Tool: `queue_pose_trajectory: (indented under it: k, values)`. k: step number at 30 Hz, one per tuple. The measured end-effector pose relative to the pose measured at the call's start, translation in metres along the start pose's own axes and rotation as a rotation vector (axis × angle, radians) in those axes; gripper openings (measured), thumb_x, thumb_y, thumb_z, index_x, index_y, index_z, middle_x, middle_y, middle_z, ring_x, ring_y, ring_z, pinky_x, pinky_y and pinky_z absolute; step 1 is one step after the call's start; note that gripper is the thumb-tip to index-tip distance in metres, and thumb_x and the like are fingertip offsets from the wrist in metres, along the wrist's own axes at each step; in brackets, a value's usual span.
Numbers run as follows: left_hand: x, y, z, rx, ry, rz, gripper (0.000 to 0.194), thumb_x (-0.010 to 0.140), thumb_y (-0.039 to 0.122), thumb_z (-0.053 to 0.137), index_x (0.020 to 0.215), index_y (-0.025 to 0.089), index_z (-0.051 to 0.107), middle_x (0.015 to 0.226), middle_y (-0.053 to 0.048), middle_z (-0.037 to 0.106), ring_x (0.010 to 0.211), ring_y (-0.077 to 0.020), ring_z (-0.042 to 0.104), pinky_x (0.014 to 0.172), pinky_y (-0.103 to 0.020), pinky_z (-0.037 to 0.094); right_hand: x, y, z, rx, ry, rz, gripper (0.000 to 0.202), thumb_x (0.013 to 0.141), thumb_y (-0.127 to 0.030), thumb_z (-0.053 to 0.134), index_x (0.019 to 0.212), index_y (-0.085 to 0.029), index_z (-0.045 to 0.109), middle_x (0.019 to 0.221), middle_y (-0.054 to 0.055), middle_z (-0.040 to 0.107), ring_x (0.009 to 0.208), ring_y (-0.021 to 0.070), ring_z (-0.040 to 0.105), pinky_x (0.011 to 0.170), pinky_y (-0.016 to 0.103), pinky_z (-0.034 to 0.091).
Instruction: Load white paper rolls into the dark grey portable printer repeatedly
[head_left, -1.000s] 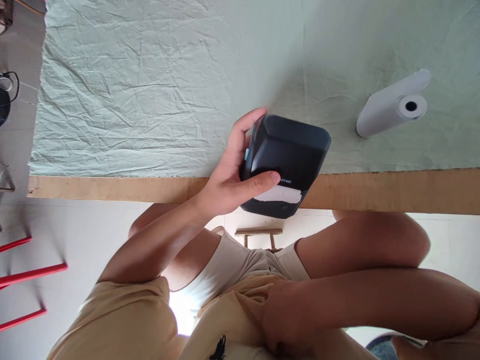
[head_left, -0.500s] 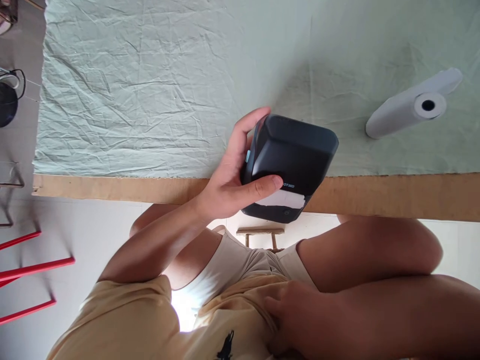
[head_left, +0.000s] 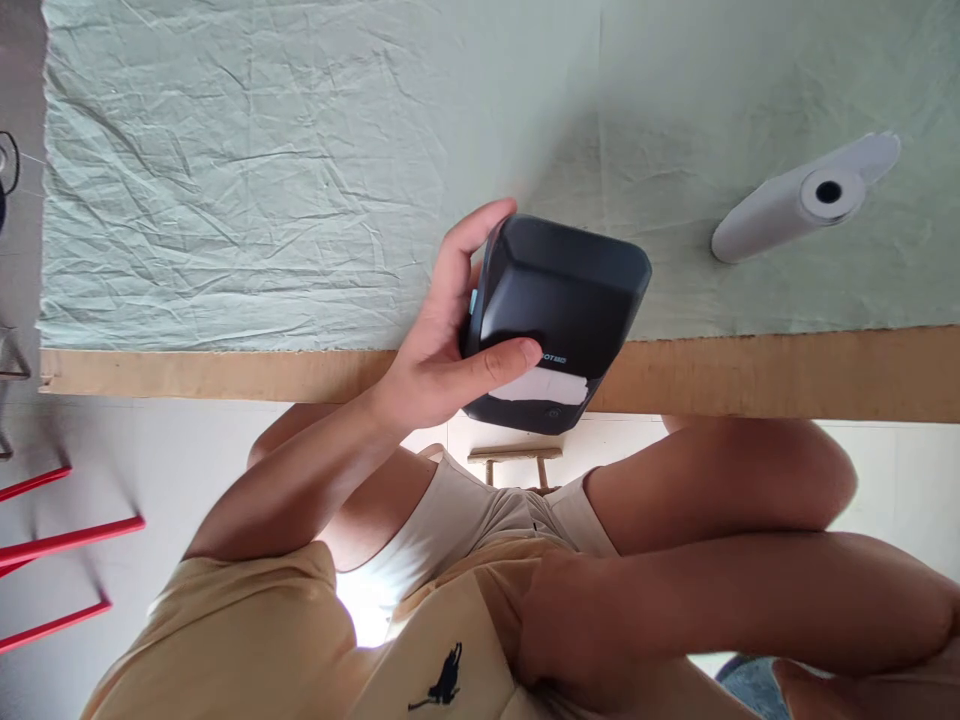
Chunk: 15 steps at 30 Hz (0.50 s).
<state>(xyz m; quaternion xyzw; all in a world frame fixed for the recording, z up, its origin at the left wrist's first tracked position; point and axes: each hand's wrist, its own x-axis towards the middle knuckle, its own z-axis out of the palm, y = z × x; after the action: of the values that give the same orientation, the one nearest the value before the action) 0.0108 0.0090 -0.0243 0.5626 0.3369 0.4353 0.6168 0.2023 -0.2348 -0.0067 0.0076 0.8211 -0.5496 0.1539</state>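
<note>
My left hand [head_left: 442,345] is wrapped round a black label printer [head_left: 577,300], thumb across its top and fingers along its far left side. The printer is tilted over the table's front edge, with a pale paper strip [head_left: 541,386] and a small power button near its lower end. A light blue tab shows on its left side. Low against my body, my right hand [head_left: 574,625] is closed on the cloth of my tan shirt [head_left: 480,640]; its fingertips are hidden. Away to the right, a white paper roll [head_left: 772,215] stands on the table with its loose end sticking out.
A wrinkled pale green cloth [head_left: 247,180] covers the table, whose bare wooden-coloured edge [head_left: 225,375] runs in front of my knees. Red bars [head_left: 82,537] stick out at the lower left. A small wooden stool [head_left: 515,455] shows beneath the table.
My view has shifted, so the table, printer and paper roll appear slightly further left. My right hand's fingers have curled in more against the shirt. The left hand keeps the same hold.
</note>
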Motion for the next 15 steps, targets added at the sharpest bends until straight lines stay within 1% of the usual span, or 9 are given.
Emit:
queue_pose_trajectory:
  k: [3,4,6,7,9,10,11,13,15]
  values:
    - [0.003,0.003,-0.002,-0.026,-0.059,-0.074,0.139,0.077,0.081,0.111,0.192,0.042,0.043,0.132,-0.007,0.078,0.113,-0.0318,0.083,0.089,-0.046,0.072,0.011,0.008,-0.007,0.103,-0.159,-0.066,0.008,0.094,-0.046,0.084,0.088,-0.045,0.089,0.093,-0.010,0.092,0.079,0.0232,0.084,0.057,0.042,0.052]
    - [0.004,0.005,-0.002,-0.020,-0.035,-0.062,0.138,0.078,0.081,0.110,0.192,0.042,0.044,0.135,-0.007,0.079,0.110,-0.0301,0.082,0.088,-0.045,0.071,0.014,0.008,-0.009,0.115,-0.200,-0.059,0.011,0.093,-0.045,0.082,0.083,-0.043,0.086,0.089,-0.009,0.091,0.076,0.0243,0.082,0.056,0.043,0.050]
    - [0.003,0.006,-0.002,-0.013,-0.030,0.004,0.125,0.088,0.078,0.103,0.193,0.042,0.047,0.144,-0.008,0.079,0.108,-0.0275,0.081,0.090,-0.045,0.071,0.018,0.005,-0.011,0.126,-0.282,-0.033,0.019,0.089,-0.041,0.080,0.070,-0.040,0.076,0.082,-0.008,0.086,0.067,0.0267,0.075,0.051,0.047,0.046]
    - [0.002,0.005,-0.002,-0.039,-0.094,0.063,0.123,0.088,0.075,0.104,0.191,0.041,0.048,0.142,-0.007,0.079,0.102,-0.0256,0.081,0.088,-0.044,0.071,0.019,0.003,-0.012,0.132,-0.322,-0.022,0.023,0.085,-0.039,0.080,0.064,-0.039,0.071,0.079,-0.007,0.083,0.063,0.0274,0.071,0.049,0.047,0.043]
    - [0.001,0.004,-0.001,-0.077,-0.147,0.226,0.123,0.088,0.080,0.102,0.191,0.043,0.047,0.135,-0.003,0.078,0.094,-0.0208,0.079,0.083,-0.040,0.068,0.021,-0.002,-0.010,0.140,-0.400,-0.009,0.030,0.078,-0.035,0.082,0.056,-0.037,0.062,0.071,-0.006,0.078,0.057,0.0279,0.065,0.046,0.048,0.042]
    - [0.001,0.004,0.000,-0.089,-0.164,0.284,0.122,0.088,0.081,0.101,0.191,0.047,0.045,0.138,-0.002,0.078,0.096,-0.0203,0.080,0.082,-0.038,0.068,0.021,-0.003,-0.010,0.141,-0.435,-0.004,0.034,0.074,-0.034,0.084,0.052,-0.037,0.058,0.068,-0.005,0.076,0.055,0.0277,0.063,0.045,0.048,0.042]
    - [0.000,0.005,0.001,-0.079,-0.164,0.277,0.121,0.088,0.073,0.104,0.190,0.050,0.044,0.142,-0.002,0.079,0.103,-0.0229,0.083,0.086,-0.039,0.070,0.021,-0.003,-0.009,0.142,-0.471,0.000,0.040,0.070,-0.033,0.087,0.048,-0.036,0.053,0.065,-0.005,0.073,0.053,0.0270,0.062,0.044,0.048,0.042]
    - [-0.003,0.011,0.004,-0.074,-0.146,0.229,0.108,0.095,0.065,0.103,0.188,0.048,0.050,0.146,-0.004,0.080,0.110,-0.0253,0.086,0.089,-0.040,0.073,0.019,0.000,-0.008,0.147,-0.541,-0.003,0.051,0.064,-0.032,0.094,0.042,-0.034,0.047,0.061,-0.005,0.071,0.050,0.0248,0.063,0.042,0.047,0.043]
    - [-0.005,0.017,0.006,-0.085,-0.125,0.181,0.099,0.101,0.060,0.101,0.186,0.046,0.052,0.147,-0.005,0.080,0.111,-0.0253,0.086,0.092,-0.041,0.074,0.013,0.004,-0.009,0.147,-0.541,-0.018,0.050,0.064,-0.032,0.097,0.043,-0.034,0.051,0.061,-0.007,0.072,0.050,0.0231,0.065,0.042,0.045,0.043]
